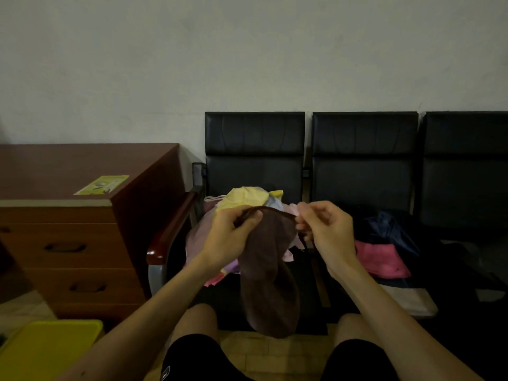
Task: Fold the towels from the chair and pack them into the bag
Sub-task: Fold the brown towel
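Fingers (pixel 248 220) of left hand (pixel 228 237) and right hand (pixel 325 229) pinch downward-hanging brown towel (pixel 270 287).

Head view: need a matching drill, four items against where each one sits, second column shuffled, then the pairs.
Column one
1. brown towel
2. pink towel
3. yellow towel
4. yellow leaflet

Column two
A. on the wooden cabinet
B. hanging, top edge pinched by left hand and right hand
C. top of the pile on the leftmost chair
D. on the middle chair, by the dark bag

Pairs: 1-B, 2-D, 3-C, 4-A
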Motion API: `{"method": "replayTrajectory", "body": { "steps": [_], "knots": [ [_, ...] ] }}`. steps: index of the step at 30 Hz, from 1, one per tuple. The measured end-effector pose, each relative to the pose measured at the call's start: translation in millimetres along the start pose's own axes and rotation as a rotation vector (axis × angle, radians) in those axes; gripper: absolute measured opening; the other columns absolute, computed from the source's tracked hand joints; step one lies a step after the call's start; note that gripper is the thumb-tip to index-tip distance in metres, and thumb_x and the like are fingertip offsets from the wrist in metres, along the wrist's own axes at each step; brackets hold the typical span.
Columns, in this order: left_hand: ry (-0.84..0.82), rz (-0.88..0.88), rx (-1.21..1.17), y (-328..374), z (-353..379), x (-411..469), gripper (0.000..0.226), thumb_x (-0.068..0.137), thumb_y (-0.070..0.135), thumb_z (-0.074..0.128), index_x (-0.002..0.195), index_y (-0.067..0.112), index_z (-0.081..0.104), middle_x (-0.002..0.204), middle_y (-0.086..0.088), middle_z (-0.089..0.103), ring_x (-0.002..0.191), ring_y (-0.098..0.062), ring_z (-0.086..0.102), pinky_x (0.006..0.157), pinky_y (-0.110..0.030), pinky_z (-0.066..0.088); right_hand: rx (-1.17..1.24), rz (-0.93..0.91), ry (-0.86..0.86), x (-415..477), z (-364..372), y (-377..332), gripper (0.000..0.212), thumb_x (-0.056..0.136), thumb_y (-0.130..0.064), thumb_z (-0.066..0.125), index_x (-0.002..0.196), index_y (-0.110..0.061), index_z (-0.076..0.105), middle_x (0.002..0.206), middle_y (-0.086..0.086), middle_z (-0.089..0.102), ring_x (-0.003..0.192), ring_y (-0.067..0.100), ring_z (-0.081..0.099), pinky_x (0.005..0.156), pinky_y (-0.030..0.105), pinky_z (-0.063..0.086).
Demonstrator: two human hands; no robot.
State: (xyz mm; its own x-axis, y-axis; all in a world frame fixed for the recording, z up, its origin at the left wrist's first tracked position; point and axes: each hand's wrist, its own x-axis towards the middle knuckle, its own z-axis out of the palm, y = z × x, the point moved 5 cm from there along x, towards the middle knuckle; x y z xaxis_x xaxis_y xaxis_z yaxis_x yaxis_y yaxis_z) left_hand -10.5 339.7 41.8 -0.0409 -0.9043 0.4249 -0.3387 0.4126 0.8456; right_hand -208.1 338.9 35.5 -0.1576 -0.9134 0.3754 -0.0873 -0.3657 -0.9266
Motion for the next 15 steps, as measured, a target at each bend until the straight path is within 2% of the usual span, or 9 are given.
{"method": "replayTrajectory", "body": {
  "steps": [1,3,5,6,8,9,10,12,15],
  "knots": [
    [-0.003,-0.006,-0.009,2,-3,0,0.015,0.099,0.018,0.058,0.099,0.014,0.072,0.091,0.003,0.073,0.088,-0.012,0.070,0.077,-0.030,0.057,-0.057,0.016,-0.002,-1,-3,10,0.027,0.085,-0.028,0.074,0.108,-0.015,0.066,0.093,-0.001,0.071,0.085,0.009,0.068,0.070,0.021,0.051],
    [-0.051,-0.013,-0.045,5,-7,0,0.016,0.099,0.014,0.055,0.098,0.019,0.070,0.091,0.002,0.073,0.086,-0.010,0.071,0.075,-0.026,0.058,-0.100,0.176,-0.154,-2,0,38,0.065,0.075,-0.033,0.082,0.131,-0.021,0.053,0.117,-0.005,0.063,0.105,0.007,0.061,0.084,0.023,0.049],
    [-0.108,-0.011,-0.079,9,-10,0,0.020,0.100,0.011,0.052,0.097,0.022,0.069,0.093,0.001,0.073,0.088,-0.011,0.071,0.076,-0.026,0.059,-0.055,0.364,-0.319,-4,11,58,0.092,0.063,-0.044,0.086,0.142,-0.023,0.044,0.131,-0.003,0.057,0.118,0.013,0.057,0.098,0.034,0.049],
    [-0.120,-0.004,-0.085,10,-12,-1,0.021,0.100,0.011,0.051,0.098,0.022,0.069,0.095,0.000,0.073,0.090,-0.013,0.071,0.079,-0.028,0.060,-0.015,0.407,-0.378,-4,16,60,0.088,0.064,-0.043,0.085,0.140,-0.021,0.047,0.130,0.000,0.060,0.118,0.017,0.059,0.100,0.038,0.050],
    [-0.103,0.009,-0.080,8,-17,-1,0.022,0.100,0.011,0.051,0.099,0.024,0.069,0.097,-0.003,0.073,0.093,-0.016,0.071,0.082,-0.034,0.060,0.036,0.342,-0.410,2,22,48,0.043,0.083,-0.025,0.074,0.123,-0.013,0.063,0.114,0.003,0.072,0.108,0.020,0.067,0.096,0.038,0.054],
    [-0.070,0.005,-0.082,3,-21,0,0.023,0.101,0.011,0.051,0.099,0.025,0.069,0.097,-0.003,0.073,0.093,-0.017,0.071,0.083,-0.037,0.060,0.043,0.258,-0.358,6,22,36,0.022,0.090,-0.018,0.067,0.112,-0.011,0.068,0.105,0.004,0.075,0.102,0.019,0.070,0.093,0.038,0.055],
    [-0.027,-0.003,-0.084,-1,-25,0,0.024,0.101,0.011,0.051,0.099,0.026,0.069,0.098,-0.003,0.073,0.092,-0.017,0.071,0.083,-0.040,0.060,0.057,0.169,-0.286,11,20,24,0.014,0.094,-0.015,0.062,0.104,-0.012,0.070,0.100,0.003,0.076,0.097,0.018,0.071,0.090,0.038,0.056],
    [0.050,-0.002,-0.062,-10,-31,0,0.024,0.101,0.012,0.051,0.098,0.028,0.069,0.097,-0.001,0.073,0.092,-0.016,0.070,0.084,-0.048,0.058,0.076,0.032,-0.179,18,17,0,0.013,0.096,-0.018,0.060,0.098,-0.013,0.072,0.093,0.003,0.076,0.091,0.017,0.072,0.081,0.034,0.058],
    [0.090,0.005,-0.066,-16,-29,0,0.023,0.101,0.016,0.050,0.101,0.031,0.067,0.102,0.004,0.072,0.099,-0.011,0.068,0.091,-0.049,0.056,0.032,-0.054,-0.158,19,23,-16,0.014,0.097,-0.020,0.059,0.096,-0.017,0.072,0.089,0.001,0.075,0.089,0.015,0.072,0.077,0.029,0.059]
  ]
}}
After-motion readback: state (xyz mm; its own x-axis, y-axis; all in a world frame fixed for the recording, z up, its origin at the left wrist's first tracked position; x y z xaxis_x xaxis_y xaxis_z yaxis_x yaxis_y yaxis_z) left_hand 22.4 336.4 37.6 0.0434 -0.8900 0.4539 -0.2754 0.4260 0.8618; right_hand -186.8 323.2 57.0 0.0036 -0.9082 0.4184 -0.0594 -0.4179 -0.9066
